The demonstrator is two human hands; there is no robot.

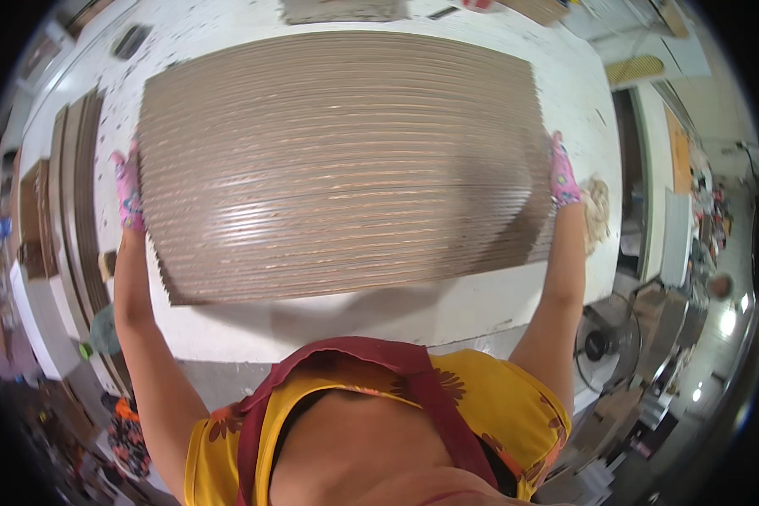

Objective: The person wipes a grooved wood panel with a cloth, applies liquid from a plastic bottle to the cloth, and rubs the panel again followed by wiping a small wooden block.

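Ridged brown panel (337, 169) between your hands, over the white table (219, 337).
Your pink-gloved left hand (129, 190) and right hand (564, 173) meet its side edges; I can't tell whether the blurred fingers (558, 148) clamp it.

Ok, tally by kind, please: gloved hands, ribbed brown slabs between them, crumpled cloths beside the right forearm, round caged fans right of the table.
Pink-gloved left hand and right hand: 2
Ribbed brown slab: 1
Crumpled cloth: 1
Caged fan: 1
Total: 5
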